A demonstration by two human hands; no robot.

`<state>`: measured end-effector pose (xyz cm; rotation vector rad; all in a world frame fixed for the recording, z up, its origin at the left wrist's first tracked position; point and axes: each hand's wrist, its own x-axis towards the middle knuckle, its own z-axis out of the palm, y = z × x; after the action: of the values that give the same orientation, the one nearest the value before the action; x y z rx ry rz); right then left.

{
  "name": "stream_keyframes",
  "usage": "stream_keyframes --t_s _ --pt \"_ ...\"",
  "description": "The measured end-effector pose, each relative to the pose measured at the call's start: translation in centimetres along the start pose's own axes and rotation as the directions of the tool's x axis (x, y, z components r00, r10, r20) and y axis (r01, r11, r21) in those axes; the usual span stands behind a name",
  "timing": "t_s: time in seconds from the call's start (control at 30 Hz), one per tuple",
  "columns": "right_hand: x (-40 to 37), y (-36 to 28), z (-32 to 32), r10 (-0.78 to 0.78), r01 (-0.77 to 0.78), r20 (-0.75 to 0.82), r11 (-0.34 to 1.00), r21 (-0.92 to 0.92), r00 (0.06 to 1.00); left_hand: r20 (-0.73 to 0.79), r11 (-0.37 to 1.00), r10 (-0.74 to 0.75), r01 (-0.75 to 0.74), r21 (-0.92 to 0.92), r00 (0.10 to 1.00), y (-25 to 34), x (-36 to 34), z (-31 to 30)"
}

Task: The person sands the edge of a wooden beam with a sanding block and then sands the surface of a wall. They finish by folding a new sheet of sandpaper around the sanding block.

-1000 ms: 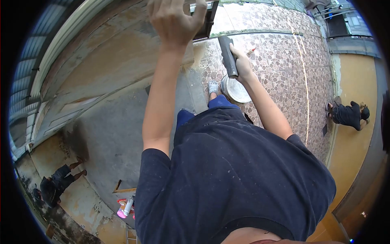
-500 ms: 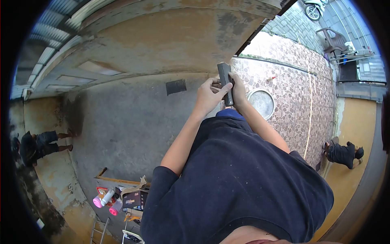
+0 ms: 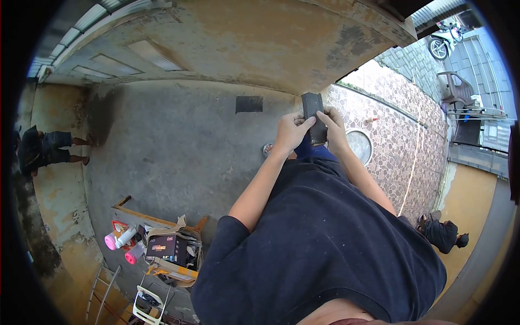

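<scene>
A dark rectangular block [image 3: 314, 118] is held upright in front of my body, between my two hands. My left hand [image 3: 293, 131] grips its left side, with the thumb on the near face. On the other side my right hand [image 3: 334, 127] holds the edge, its thumb also on the face. Below the block, part of blue clothing [image 3: 316, 151] shows. Just right of my right hand, a round pan-like object [image 3: 359, 145] lies on the patterned tiles.
A dark flat rectangle [image 3: 249, 104] is on the grey floor. A bench [image 3: 142, 216] with a box [image 3: 166, 247] and bottles stands lower left, near a ladder [image 3: 103, 290]. One person [image 3: 54, 147] is far left, another [image 3: 443, 235] at right. A chair [image 3: 456, 86] stands upper right.
The block has turned so that its wide face shows, and both thumbs now rest on it. The view has shifted, showing more of the bench and a sandalled foot.
</scene>
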<state>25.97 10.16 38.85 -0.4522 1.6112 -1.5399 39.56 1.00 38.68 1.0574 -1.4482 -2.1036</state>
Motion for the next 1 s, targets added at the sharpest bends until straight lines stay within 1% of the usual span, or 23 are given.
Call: stream_keyframes --t_s 0.03,0.1,0.13,0.17,0.2,0.23,0.27,0.3,0.37,0.43,0.5,0.57,0.63,0.67,0.7,0.73,0.8,0.87,0.93,1.0 --pt "0.0 -0.5 -0.3 0.0 0.0 0.007 1.0 -0.004 1.0 -0.012 1.0 -0.002 0.002 -0.017 1.0 0.1 -0.1 -0.1" --pt "0.1 -1.7 -0.6 0.148 -0.143 0.117 0.989 -0.047 0.982 -0.029 1.0 0.003 -0.003 -0.03 1.0 -0.2 -0.2 -0.3" --pt "0.3 -1.9 -0.7 0.14 -0.135 0.123 0.99 -0.047 0.982 -0.07 1.0 0.001 -0.002 -0.012 0.998 -0.9 0.1 -0.5" --pt "0.4 -2.2 -0.9 0.145 -0.123 0.197 0.985 -0.121 0.97 -0.109 1.0 0.001 0.0 0.006 0.994 -1.6 0.5 -0.5" --pt "0.8 -2.3 -1.1 0.149 -0.1 0.268 0.977 -0.19 0.952 -0.108 1.0 0.016 -0.014 0.012 0.994 -1.4 0.6 -0.4" --pt "1.1 -2.2 -1.0 0.131 -0.065 0.266 0.968 -0.243 0.955 -0.121 1.0 0.018 -0.017 0.011 0.992 -1.3 0.3 -0.5" --pt "1.5 -2.2 -1.2 0.118 -0.054 0.266 0.97 -0.237 0.957 -0.134 1.0 0.019 -0.018 0.009 0.991 -1.2 0.2 -0.6" --pt "1.6 -2.5 -1.0 0.101 -0.008 0.279 0.948 -0.318 0.955 -0.122 1.0 -0.004 0.007 0.021 0.992 -1.3 0.3 -0.8" --pt "2.3 -2.6 -1.1 0.058 0.092 0.31 0.89 -0.447 0.949 -0.13 1.0 0.029 -0.028 0.009 0.991 -2.4 1.1 -0.7" --pt "2.6 -3.0 -0.8 0.032 0.1 0.288 0.896 -0.433 0.957 -0.14 0.998 0.055 -0.056 -0.006 0.989 -2.0 1.7 -0.5" --pt "2.9 -2.9 -0.7 0.012 0.103 0.264 0.903 -0.418 0.964 -0.084 0.997 0.074 -0.072 0.029 0.994 -1.3 2.3 -0.9" --pt "3.6 -2.5 -0.7 0.032 0.028 0.233 0.968 -0.249 0.972 -0.061 0.997 0.066 -0.063 0.045 0.996 -0.4 2.7 -0.8" --pt "4.2 -2.4 -0.8 0.036 0.03 0.233 0.962 -0.273 0.972 -0.044 0.997 0.057 -0.054 0.061 0.997 0.4 3.0 -0.9" --pt "4.4 -2.4 -0.9 0.041 0.031 0.232 0.954 -0.299 0.972 -0.034 0.995 0.02 -0.016 0.1 0.999 0.8 3.1 -1.0" --pt "4.6 -2.6 -0.9 0.044 0.029 0.238 0.955 -0.295 0.97 -0.026 0.99 -0.018 0.021 0.14 1.0 1.0 3.3 -1.1" --pt "4.7 -2.7 -1.0 0.054 0.013 0.249 0.965 -0.263 0.967 -0.036 0.989 -0.022 0.027 0.143 0.999 1.0 3.5 -1.2" --pt "5.2 -3.3 -1.1 0.072 -0.01 0.269 0.974 -0.227 0.961 -0.048 0.992 -0.065 0.07 0.109 0.997 0.7 3.6 -1.3" --pt "6.0 -4.1 -1.3 0.176 -0.125 0.282 0.973 -0.192 0.943 -0.069 0.99 -0.099 0.105 0.09 0.993 -0.1 3.8 -1.1" --pt "7.2 -3.4 -1.6 0.194 -0.131 0.307 0.968 -0.212 0.932 -0.094 0.988 -0.134 0.141 0.069 0.987 -0.4 3.9 -0.9" --pt "8.3 -3.0 -1.8 0.212 -0.137 0.335 0.962 -0.234 0.918 -0.083 0.973 -0.227 0.229 0.016 0.97 0.2 3.9 -0.5"
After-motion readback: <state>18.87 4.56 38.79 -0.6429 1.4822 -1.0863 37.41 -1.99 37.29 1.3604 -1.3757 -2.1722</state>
